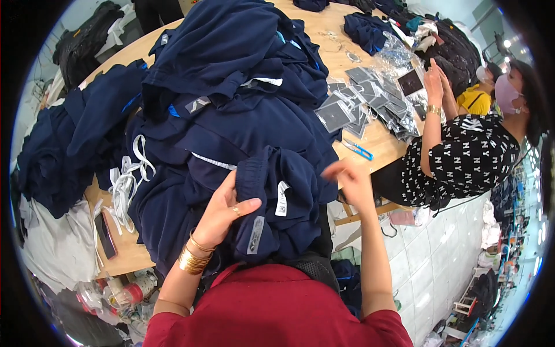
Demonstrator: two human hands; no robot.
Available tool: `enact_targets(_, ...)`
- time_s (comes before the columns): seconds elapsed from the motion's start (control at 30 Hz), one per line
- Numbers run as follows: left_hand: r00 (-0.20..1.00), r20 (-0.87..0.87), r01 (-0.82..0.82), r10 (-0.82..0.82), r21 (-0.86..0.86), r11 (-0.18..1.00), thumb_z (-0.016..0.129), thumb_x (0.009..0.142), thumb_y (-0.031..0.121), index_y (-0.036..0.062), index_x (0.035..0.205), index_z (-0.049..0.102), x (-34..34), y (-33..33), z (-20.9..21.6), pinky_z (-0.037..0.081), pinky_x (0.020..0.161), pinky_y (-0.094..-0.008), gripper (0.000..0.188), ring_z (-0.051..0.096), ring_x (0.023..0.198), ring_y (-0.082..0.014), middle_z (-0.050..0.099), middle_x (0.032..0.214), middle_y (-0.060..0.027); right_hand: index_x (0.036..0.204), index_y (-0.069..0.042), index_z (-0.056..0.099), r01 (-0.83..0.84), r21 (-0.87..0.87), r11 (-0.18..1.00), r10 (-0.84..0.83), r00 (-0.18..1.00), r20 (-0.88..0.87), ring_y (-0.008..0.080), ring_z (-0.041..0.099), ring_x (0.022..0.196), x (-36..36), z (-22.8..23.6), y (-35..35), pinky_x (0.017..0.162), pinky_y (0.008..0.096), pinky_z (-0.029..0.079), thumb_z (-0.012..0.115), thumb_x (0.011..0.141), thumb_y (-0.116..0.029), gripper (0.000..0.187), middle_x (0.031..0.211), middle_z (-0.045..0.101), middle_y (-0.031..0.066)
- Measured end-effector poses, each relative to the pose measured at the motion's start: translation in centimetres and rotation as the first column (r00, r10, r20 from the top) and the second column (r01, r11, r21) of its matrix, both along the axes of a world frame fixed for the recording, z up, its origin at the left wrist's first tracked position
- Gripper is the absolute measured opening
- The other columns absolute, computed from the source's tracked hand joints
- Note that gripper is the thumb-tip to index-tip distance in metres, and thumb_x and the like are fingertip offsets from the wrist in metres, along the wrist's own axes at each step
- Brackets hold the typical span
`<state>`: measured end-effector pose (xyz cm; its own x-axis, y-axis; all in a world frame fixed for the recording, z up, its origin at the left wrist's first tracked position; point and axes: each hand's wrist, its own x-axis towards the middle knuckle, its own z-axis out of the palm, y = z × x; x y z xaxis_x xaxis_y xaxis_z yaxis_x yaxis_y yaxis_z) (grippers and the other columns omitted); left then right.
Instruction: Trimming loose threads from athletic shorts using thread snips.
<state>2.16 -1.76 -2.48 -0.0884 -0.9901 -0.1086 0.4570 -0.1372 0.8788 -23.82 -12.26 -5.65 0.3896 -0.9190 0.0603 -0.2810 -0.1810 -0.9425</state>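
Observation:
My left hand (224, 209) grips the gathered elastic waistband (251, 178) of a navy garment, thumb lying over the fabric. The garment (269, 231) drapes over my lap and the table edge. A white printed label (281, 198) and a grey tag (255, 235) show on it, right of my left hand. My right hand (351, 182) hovers off the cloth to the right, its fingers pointing left and smeared by motion. Just beyond it, blue-handled thread snips (358, 149) lie on the table.
A tall heap of navy garments (225, 75) covers the wooden table (324, 29). White cords (128, 185) and a phone-like dark slab (106, 234) lie at left. Small plastic-packed dark items (370, 95) are piled at right, beside a co-worker in a patterned black top (468, 153).

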Motion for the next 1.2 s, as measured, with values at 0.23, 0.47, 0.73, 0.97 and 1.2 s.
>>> enact_targets(0.23,0.703,0.611,0.672,-0.365,-0.402,0.621,0.06,0.08,0.019,-0.0062,0.13,0.03,-7.9,0.6,6.1,0.043,0.087,-0.0391,0.064,0.053,0.104,-0.0384,0.05,0.115,-0.0287,0.1,0.004,0.063,-0.175,-0.058,0.983,0.182,0.972,0.15,0.0196,0.058,0.097,1.5,0.2,11.3,0.085,0.0279,0.045,0.056,0.079,-0.005,0.024,0.108,0.059,0.0144)
enact_targets(0.47,0.628,0.227,0.609,-0.745,-0.739,0.288,0.053,0.084,0.013,-0.0101,0.132,0.021,-11.7,3.7,10.0,0.046,0.065,-0.0413,0.062,0.057,0.071,-0.0409,0.055,0.078,-0.0281,0.101,0.004,0.062,-0.253,-0.054,0.966,0.257,0.962,0.088,0.0188,0.058,0.097,-27.4,0.8,22.6,0.084,0.0276,0.045,0.057,0.079,-0.006,0.025,0.108,0.06,0.0137)
enact_targets(0.73,0.847,0.529,0.276,-0.056,-0.346,0.897,0.063,0.083,0.015,0.0031,0.081,0.047,-1.7,-0.9,10.0,0.045,0.06,-0.0273,0.02,0.051,0.07,-0.0073,0.049,0.073,-0.0008,0.103,0.004,0.061,-0.384,-0.062,0.921,0.386,0.922,0.017,0.018,0.058,0.097,7.3,4.7,5.3,0.084,0.0274,0.045,0.058,0.079,-0.007,0.026,0.107,0.06,0.0129)
enact_targets(0.97,0.992,-0.113,-0.085,0.054,-0.286,0.955,0.051,0.09,0.017,0.0031,0.137,0.026,4.8,-1.7,-0.5,0.023,0.108,-0.0354,0.055,0.029,0.13,-0.022,0.032,0.139,-0.0113,0.104,0.004,0.061,-0.382,-0.091,0.92,0.381,0.924,-0.026,0.0172,0.058,0.097,5.5,6.9,2.9,0.084,0.0272,0.045,0.058,0.08,-0.008,0.027,0.107,0.06,0.0122)
enact_targets(1.2,0.909,0.415,0.125,-0.038,-0.185,0.975,0.064,0.079,0.005,-0.0059,0.103,0.058,0.5,-0.5,-1.4,0.046,0.077,-0.0265,0.027,0.055,0.086,-0.0098,0.065,0.093,-0.0083,0.105,0.004,0.06,-0.32,-0.108,0.941,0.312,0.946,-0.085,0.0165,0.058,0.096,2.7,8.7,3.9,0.084,0.0269,0.044,0.059,0.08,-0.009,0.028,0.107,0.061,0.0115)
